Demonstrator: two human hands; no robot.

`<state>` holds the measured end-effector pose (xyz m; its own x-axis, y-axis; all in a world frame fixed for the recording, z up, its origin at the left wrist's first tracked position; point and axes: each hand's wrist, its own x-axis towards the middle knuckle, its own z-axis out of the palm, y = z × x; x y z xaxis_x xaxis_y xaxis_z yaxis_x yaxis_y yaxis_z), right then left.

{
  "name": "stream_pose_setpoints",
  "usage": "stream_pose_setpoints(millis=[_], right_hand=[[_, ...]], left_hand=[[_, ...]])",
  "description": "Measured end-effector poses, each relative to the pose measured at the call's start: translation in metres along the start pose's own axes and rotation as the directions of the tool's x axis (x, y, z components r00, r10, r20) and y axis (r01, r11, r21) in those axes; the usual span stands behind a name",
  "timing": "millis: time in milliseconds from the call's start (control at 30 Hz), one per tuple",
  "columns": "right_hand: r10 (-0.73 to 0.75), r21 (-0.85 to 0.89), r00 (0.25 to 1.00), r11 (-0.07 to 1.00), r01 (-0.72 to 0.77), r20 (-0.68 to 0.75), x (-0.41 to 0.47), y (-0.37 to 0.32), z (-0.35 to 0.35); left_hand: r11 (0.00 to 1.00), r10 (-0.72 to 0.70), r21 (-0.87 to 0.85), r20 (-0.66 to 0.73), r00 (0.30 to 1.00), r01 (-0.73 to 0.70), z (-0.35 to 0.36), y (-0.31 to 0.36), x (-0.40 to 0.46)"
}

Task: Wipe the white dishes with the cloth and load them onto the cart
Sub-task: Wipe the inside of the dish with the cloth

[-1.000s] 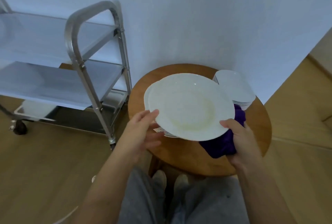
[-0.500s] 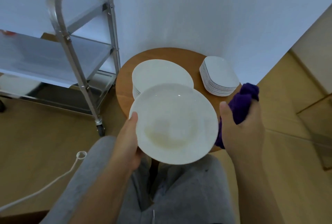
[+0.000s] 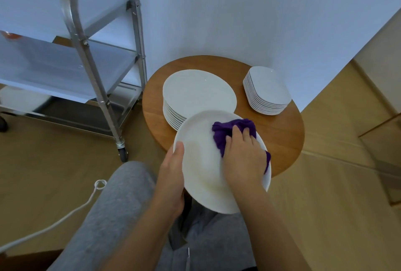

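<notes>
Above your lap, the round plate [image 3: 201, 162] is held tilted, face up toward you — being round, it has no long axis. Your left hand [image 3: 171, 175] grips its left rim, thumb on top. Your right hand [image 3: 243, 155] presses the purple cloth [image 3: 225, 131] onto the plate's face, fingers curled over it. Beyond, the round table [image 3: 280, 131] carries a stack of round plates [image 3: 195, 92] and a stack of square plates [image 3: 267, 90] — well apart. The metal cart [image 3: 91, 58] stands left of the table.
</notes>
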<state>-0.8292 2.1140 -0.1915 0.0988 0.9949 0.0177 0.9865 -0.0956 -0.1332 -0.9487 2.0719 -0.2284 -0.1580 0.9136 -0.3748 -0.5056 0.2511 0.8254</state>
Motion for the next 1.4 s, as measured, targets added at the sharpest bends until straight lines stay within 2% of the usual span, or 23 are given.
stream_pose_setpoints(millis=[100,200,300,367,467,600,700,767,933,1033,1133,1200,1333,1400], right_hand=[[-0.067,0.098,0.997,0.993,0.07,-0.03,0.007,-0.017,0.004],[-0.285,0.106,0.958,0.952,0.286,-0.021,0.001,-0.032,0.009],[-0.454,0.192,0.891,0.873,0.447,-0.009,-0.011,-0.037,0.012],[-0.535,0.233,0.845,0.822,0.52,-0.001,-0.021,-0.038,0.012],[-0.633,0.26,0.772,0.755,0.602,0.052,-0.038,-0.032,0.013],[-0.751,0.235,0.637,0.66,0.713,0.175,-0.043,-0.009,0.006],[-0.81,0.209,0.478,0.561,0.801,0.34,-0.034,0.015,-0.005],[-0.786,0.168,0.423,0.54,0.825,0.45,-0.029,0.032,-0.013],[-0.653,0.004,0.406,0.531,0.847,0.639,-0.021,0.057,-0.031],[-0.651,0.059,0.383,0.549,0.834,0.655,-0.029,0.058,-0.032],[-0.67,0.154,0.325,0.551,0.82,0.668,-0.043,0.045,-0.021],[-0.711,0.156,0.332,0.526,0.836,0.62,-0.048,0.034,-0.011],[-0.799,0.03,0.426,0.483,0.875,0.425,-0.039,0.018,0.003],[-0.823,-0.008,0.421,0.453,0.892,0.381,-0.028,0.014,0.005]], left_hand=[[1.0,0.014,0.022,0.047,0.999,-0.015,0.003,-0.001,-0.004],[0.999,0.043,0.015,0.088,0.995,-0.044,-0.002,0.004,-0.005],[0.996,0.093,-0.021,0.102,0.99,-0.091,-0.009,0.01,-0.002],[0.992,0.089,-0.091,0.055,0.995,-0.083,-0.009,0.012,-0.002],[0.971,-0.01,-0.241,-0.031,0.999,0.002,-0.013,0.013,-0.002],[0.917,-0.126,-0.376,0.048,0.991,0.135,-0.021,0.016,-0.001],[0.919,-0.131,-0.356,0.13,0.983,0.17,-0.025,0.019,-0.001],[0.938,-0.1,-0.32,0.125,0.987,0.135,-0.026,0.02,0.0],[0.964,-0.083,-0.243,0.102,0.991,0.105,-0.026,0.018,0.001],[0.944,-0.115,-0.288,0.162,0.98,0.159,-0.023,0.014,0.0],[0.911,-0.202,-0.323,0.194,0.96,0.257,-0.018,0.01,-0.002],[0.901,-0.235,-0.318,0.213,0.948,0.295,-0.015,0.006,-0.004],[0.914,-0.251,-0.28,0.176,0.952,0.292,-0.014,0.0,-0.008],[0.921,-0.244,-0.262,0.187,0.952,0.288,-0.014,0.002,-0.008]])
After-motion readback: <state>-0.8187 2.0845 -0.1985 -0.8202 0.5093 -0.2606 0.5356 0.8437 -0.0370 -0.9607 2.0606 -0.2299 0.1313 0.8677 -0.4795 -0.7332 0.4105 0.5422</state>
